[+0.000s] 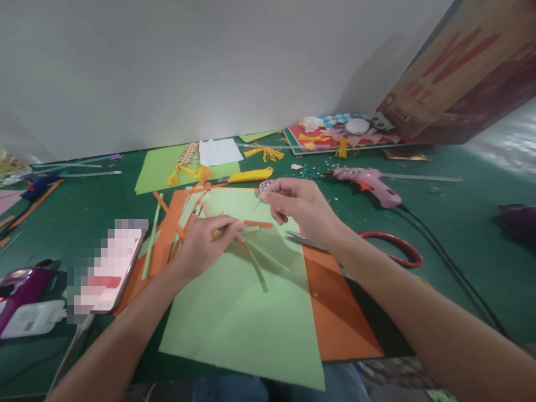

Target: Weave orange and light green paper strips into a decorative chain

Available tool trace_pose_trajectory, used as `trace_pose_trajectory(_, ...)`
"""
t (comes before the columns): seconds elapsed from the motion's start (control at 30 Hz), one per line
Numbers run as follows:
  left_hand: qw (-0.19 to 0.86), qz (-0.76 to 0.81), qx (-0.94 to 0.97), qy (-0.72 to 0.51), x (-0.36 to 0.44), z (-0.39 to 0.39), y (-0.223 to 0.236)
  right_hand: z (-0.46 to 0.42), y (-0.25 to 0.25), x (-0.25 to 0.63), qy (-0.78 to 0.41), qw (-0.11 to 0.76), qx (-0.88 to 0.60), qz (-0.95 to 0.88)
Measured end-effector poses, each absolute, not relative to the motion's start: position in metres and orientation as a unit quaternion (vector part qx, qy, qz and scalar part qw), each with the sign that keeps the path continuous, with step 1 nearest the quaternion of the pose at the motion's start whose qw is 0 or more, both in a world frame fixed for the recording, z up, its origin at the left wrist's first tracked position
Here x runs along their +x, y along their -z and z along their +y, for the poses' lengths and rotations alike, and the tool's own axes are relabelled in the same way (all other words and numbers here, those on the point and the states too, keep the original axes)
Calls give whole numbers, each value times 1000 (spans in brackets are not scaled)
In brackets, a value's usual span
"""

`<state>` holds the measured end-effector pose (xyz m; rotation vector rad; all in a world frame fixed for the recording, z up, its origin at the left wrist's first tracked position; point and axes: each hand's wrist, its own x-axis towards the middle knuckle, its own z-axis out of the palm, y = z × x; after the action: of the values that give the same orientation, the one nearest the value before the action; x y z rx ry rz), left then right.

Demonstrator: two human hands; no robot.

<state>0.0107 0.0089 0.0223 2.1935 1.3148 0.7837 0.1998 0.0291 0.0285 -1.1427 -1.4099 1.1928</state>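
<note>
My right hand (301, 205) pinches a small patterned disc (265, 185) — my left hand (200, 241) (fingertips (238, 225) pressed together) is above green paper (238, 318).

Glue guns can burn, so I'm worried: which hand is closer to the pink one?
Right. The right hand is just left of the pink glue gun; the left hand is much farther left, over the light green paper.

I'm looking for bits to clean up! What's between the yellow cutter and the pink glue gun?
A small pale scrap and tiny crumbs lie between the yellow cutter and the pink glue gun, in the head view.
</note>
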Motion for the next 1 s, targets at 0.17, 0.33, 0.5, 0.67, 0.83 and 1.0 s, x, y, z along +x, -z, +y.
trace_pose_trajectory(0.17, 244, 493, 787, -280, 10, 9, -24, 30, -33, 203, -475, 478, -483, -560)
trace_pose_trajectory(0.33, 259, 511, 773, -274, 10, 10, -24, 30, -36, 205, -466, 496, -490, -545)
trace_pose_trajectory(0.5, 270, 522, 760, -278, 8, 12, -22, 32, -36, 207, -470, 499, -496, -533)
trace_pose_trajectory(0.67, 269, 544, 743, -282, 9, 12, -24, 34, -34, 208, -473, 505, -492, -528)
trace_pose_trajectory(0.83, 284, 542, 740, -277, 9, 13, -27, 35, -33, 209, -470, 507, -495, -526)
trace_pose_trajectory(1.0, 285, 541, 748, -258, 7, 15, -25, 37, -32, 210, -470, 506, -500, -522)
